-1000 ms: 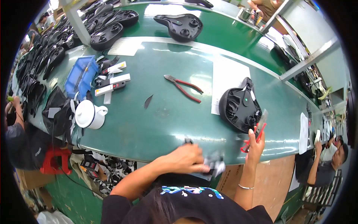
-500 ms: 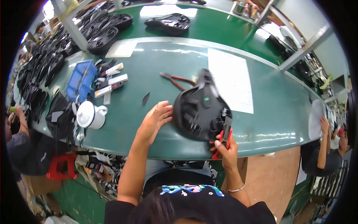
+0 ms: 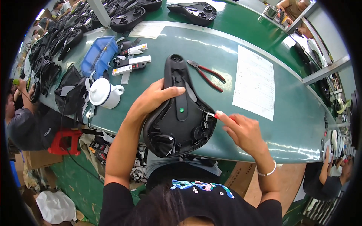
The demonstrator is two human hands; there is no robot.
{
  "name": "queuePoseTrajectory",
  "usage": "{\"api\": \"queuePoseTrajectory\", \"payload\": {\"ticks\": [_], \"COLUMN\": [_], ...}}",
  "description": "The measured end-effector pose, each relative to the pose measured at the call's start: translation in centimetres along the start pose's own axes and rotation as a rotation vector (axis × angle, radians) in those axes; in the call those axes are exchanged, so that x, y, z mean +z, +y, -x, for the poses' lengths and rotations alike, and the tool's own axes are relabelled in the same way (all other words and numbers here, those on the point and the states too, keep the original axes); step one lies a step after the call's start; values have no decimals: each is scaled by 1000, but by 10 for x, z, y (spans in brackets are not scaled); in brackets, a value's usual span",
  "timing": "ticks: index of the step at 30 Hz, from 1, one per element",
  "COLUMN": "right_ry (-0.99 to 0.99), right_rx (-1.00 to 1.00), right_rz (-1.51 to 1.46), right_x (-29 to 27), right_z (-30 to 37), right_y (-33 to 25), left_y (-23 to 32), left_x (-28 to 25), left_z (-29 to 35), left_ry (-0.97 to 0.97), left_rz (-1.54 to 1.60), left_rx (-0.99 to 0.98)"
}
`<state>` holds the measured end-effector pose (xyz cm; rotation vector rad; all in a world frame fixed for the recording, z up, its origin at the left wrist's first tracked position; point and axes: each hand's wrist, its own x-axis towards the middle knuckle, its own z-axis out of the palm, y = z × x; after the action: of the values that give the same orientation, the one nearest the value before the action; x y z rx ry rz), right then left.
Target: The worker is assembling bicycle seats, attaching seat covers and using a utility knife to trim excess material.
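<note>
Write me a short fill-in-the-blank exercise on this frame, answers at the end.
1. The left hand lays its ____ across the narrow part of the black saddle.
2. The right hand holds a tool at the saddle, which bears a round ____ sticker.
3. The pliers have ____ handles.
4. The lidded mug is ____.

Missing words: thumb; green; red; white.

The hands (image 3: 155,97) hold an upturned black saddle (image 3: 179,126) and, at its right side, a red-handled tool (image 3: 215,116).
</note>
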<state>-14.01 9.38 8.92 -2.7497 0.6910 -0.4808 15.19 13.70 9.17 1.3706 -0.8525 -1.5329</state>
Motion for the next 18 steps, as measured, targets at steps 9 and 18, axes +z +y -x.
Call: {"api": "queuePoseTrajectory", "payload": {"ticks": [9,18], "right_ry": [-72,399], "right_rx": [369,585], "right_rz": [79,-540], "right_x": [61,44], "right_z": [57,41], "right_y": [-59,-61], "left_y": [-24,-53], "left_x": [-5,7], "left_z": [2,49], "left_ry": [152,408], "left_rz": [1,263], "left_rx": [64,115]}}
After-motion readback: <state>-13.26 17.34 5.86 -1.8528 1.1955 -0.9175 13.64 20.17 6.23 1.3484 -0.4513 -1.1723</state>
